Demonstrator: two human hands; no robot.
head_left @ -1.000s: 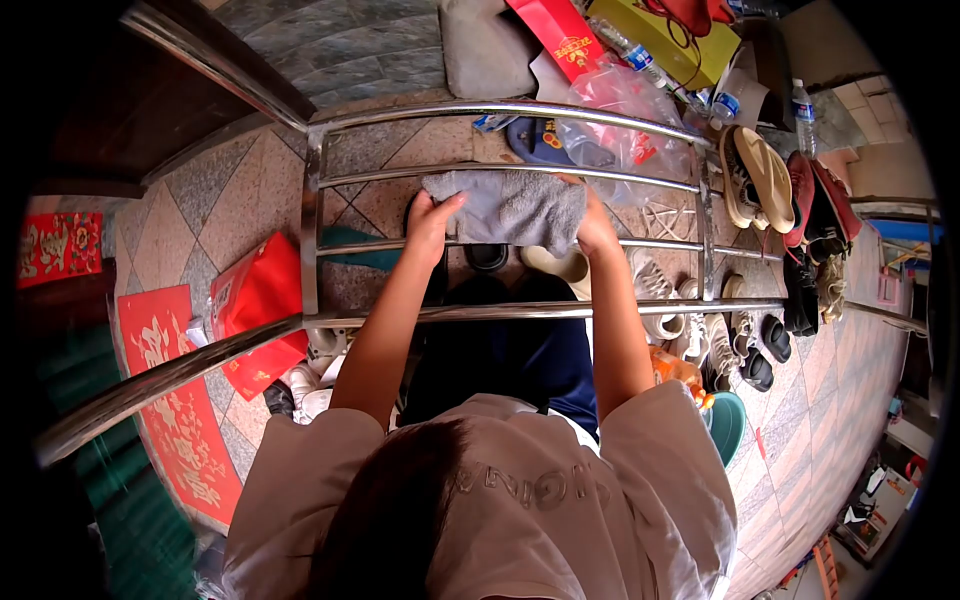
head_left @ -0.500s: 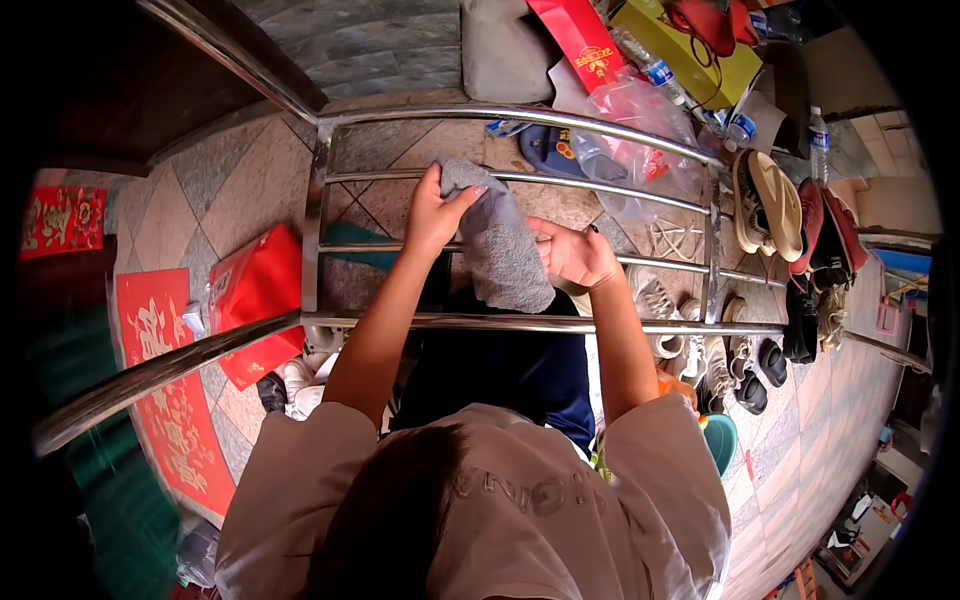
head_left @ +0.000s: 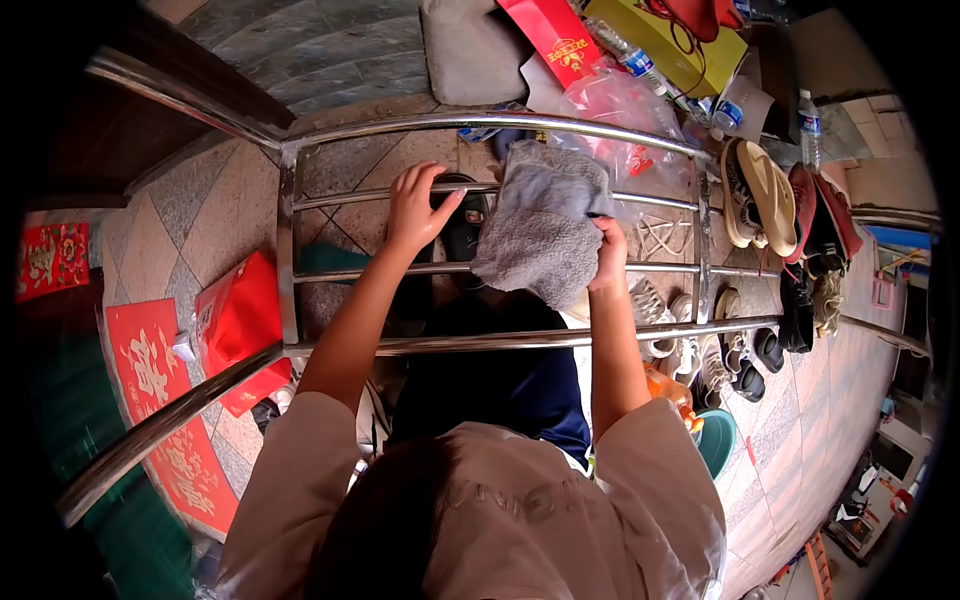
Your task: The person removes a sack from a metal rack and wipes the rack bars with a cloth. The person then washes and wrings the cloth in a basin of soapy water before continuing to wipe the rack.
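My right hand (head_left: 608,258) is closed on one edge of a grey towel (head_left: 545,225), which hangs spread out over the metal rack (head_left: 440,345). Creases run across the cloth, and its lower corner reaches close to the rack's front bar. To the left of the towel, my left hand (head_left: 415,210) is open, thumb apart from the fingers, over one of the rack's inner bars. Whether it touches that bar I cannot tell. Below the bars, a dark sandal (head_left: 460,238) shows between my left hand and the towel.
Several shoes stand on the right, among them a cream slipper (head_left: 772,195). A red bag (head_left: 240,330) and a red banner (head_left: 165,400) lie left. Beyond the rack are a plastic bag (head_left: 620,110), a yellow-green box (head_left: 690,55) and a water bottle (head_left: 808,130).
The towel has gone from a folded roll between both hands to a spread sheet in my right hand. My left hand has let go of it and moved slightly left.
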